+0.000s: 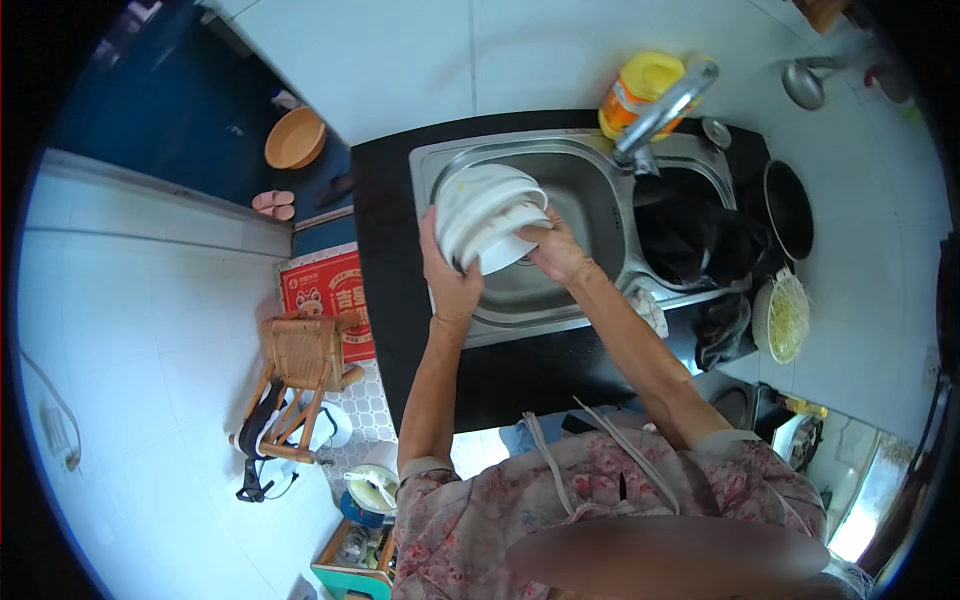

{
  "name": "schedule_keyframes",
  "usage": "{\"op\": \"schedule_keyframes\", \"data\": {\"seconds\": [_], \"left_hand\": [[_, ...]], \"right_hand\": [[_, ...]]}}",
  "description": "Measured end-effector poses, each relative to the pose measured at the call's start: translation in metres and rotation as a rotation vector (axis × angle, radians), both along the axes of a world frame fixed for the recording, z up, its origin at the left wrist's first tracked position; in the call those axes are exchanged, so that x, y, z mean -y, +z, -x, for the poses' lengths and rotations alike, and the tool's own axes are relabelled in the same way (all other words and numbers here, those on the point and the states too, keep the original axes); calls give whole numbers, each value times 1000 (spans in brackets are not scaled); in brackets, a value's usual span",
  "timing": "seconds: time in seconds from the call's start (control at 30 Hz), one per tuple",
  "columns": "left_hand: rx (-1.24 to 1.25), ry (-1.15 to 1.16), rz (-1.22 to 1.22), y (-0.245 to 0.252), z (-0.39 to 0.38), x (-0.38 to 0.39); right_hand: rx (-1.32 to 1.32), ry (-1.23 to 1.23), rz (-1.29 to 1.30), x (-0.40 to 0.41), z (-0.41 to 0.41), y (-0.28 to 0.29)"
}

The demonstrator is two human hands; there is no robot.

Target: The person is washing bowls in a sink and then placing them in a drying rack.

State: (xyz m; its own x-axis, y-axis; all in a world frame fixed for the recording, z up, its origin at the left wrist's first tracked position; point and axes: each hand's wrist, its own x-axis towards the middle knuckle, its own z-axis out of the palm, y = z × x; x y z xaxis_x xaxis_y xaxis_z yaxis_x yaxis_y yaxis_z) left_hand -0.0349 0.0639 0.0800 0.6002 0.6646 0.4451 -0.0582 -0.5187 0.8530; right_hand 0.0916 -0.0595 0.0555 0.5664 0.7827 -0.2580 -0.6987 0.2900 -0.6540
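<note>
My left hand (451, 277) grips the left side of several nested white bowls and dishes (487, 214), tilted over the left basin. At their right side, my right hand (553, 247) holds the rim of the nearest white bowl. Beneath them lies the left basin of a stainless steel double sink (592, 217); the dishes hide part of its floor. A chrome faucet (664, 112) rises behind the divider, in front of a yellow plastic jug (651, 75) with an orange label.
Black plastic bags (675, 232) cover much of the right basin. A cloth (646, 311) lies at the sink's front edge. Right of the sink are a black pan (789, 210) and a basket of pale shreds (787, 319). A wooden chair (304, 352) stands left of the counter.
</note>
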Motion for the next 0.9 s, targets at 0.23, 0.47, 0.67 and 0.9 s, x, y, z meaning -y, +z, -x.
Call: {"op": "schedule_keyframes", "data": {"seconds": [0.23, 0.47, 0.67, 0.9], "left_hand": [[163, -165, 1197, -83, -10, 35], [140, -264, 1553, -89, -26, 82], [195, -393, 1708, -91, -48, 87], [193, -443, 1696, -90, -52, 81]], "right_hand": [[720, 203, 614, 47, -11, 67], [1840, -285, 963, 102, -75, 88], [1779, -307, 1151, 118, -120, 72], [1702, -402, 1060, 125, -114, 63]]}}
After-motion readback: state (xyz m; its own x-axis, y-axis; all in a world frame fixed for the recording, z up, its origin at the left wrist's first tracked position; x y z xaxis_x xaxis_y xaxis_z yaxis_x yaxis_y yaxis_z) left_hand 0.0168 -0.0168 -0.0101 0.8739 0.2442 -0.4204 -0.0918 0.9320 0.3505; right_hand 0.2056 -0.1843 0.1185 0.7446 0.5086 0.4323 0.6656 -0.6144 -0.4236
